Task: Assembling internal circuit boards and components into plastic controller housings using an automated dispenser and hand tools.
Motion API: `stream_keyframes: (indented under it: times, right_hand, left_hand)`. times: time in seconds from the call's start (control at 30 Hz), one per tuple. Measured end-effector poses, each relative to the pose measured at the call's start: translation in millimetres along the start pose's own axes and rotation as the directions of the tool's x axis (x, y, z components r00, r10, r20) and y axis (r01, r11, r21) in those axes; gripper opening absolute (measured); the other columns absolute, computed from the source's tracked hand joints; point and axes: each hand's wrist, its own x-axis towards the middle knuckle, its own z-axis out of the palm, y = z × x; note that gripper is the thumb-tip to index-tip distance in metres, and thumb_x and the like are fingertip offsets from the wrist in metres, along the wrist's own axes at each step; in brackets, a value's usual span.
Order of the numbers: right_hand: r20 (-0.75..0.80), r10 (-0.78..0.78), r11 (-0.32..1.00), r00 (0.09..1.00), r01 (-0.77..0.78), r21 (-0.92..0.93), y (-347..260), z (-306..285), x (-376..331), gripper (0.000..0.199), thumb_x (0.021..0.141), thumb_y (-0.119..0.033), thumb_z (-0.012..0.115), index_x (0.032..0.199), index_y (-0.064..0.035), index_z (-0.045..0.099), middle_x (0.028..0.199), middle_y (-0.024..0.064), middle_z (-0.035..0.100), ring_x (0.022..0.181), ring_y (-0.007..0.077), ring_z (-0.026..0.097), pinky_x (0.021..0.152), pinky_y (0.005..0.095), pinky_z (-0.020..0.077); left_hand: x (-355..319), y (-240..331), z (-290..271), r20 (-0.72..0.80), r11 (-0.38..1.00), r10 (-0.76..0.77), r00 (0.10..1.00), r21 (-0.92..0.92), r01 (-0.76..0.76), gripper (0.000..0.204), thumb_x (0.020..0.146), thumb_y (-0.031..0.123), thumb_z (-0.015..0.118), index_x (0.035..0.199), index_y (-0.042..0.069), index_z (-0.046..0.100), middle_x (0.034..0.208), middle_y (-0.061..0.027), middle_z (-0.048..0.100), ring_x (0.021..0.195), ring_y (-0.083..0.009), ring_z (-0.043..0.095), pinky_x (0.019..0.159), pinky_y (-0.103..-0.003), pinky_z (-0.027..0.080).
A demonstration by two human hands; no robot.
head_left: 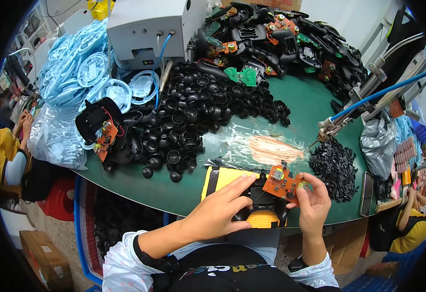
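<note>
A black game controller shell (pixel 260 196) lies on a yellow pad (pixel 213 181) at the table's near edge. Across its left side rests my left hand (pixel 225 199), fingers stretched over the far part and thumb near the left grip, holding it down. My right hand (pixel 312 204) pinches the right edge of an orange circuit board (pixel 280 184) between thumb and fingers. The board is tilted over the right part of the shell and hides some of it. Small parts, among them a silvery square one, stand on the board's upper face.
Black thumbstick caps (pixel 179 114) are heaped left of centre; small black parts (pixel 334 168) lie right. Controllers with boards (pixel 286 41) pile up behind. A mounted tool with a blue hose (pixel 327 129) juts in from the right. Light-blue plastic pieces (pixel 71 63) and a grey machine (pixel 149 29) stand back left.
</note>
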Motion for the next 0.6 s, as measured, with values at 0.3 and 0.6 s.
stream_keyframes:
  times: [0.3,0.6]
  right_hand:
    - [0.085,-0.209,0.962,0.974,0.220,-0.160,9.6,4.9,-3.5,0.026,0.090,0.008,0.056,0.116,0.0040,0.058,0.125,0.0153,0.050,0.107,0.0194,0.060,0.070,0.0245,0.0606]
    - [0.319,-0.292,0.771,0.902,0.419,-0.480,-9.3,18.3,7.4,0.028,0.080,0.006,0.068,0.107,-0.0006,0.067,0.113,0.0164,0.065,0.092,0.0265,0.065,0.072,0.0308,0.0556]
  left_hand:
    - [-9.2,0.6,-1.3,-0.147,0.984,-0.147,0.978,-0.119,0.131,0.018,0.079,0.011,0.075,0.091,0.001,0.065,0.138,-0.0230,0.048,0.128,-0.0384,0.048,0.103,-0.040,0.042]
    - [-11.5,2.6,-1.8,-0.251,0.979,-0.150,0.956,0.095,0.179,0.020,0.074,0.006,0.077,0.091,0.001,0.069,0.132,-0.0191,0.055,0.119,-0.0358,0.055,0.099,-0.041,0.046]
